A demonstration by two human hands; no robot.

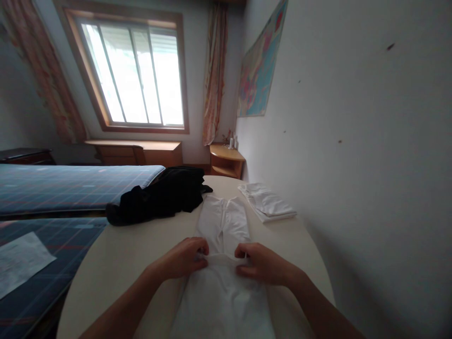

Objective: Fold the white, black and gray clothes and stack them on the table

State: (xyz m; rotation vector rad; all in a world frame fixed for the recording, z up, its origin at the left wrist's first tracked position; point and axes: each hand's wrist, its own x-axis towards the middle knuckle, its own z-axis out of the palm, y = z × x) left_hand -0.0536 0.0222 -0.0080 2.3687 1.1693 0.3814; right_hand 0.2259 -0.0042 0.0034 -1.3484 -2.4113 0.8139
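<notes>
So the white garment (222, 301) runs down the lower middle of the frame, lying on the round worktop (116, 263). Left hand (192, 255) and right hand (259, 263) both seem to have a pinching grip on it, one toward each side of a crosswise edge, though the fingertips are kinda blurry. Probably light, floppy, maybe a bit slick, not fragile. That edge, pinched near both sides, looks like the best hold.
</notes>
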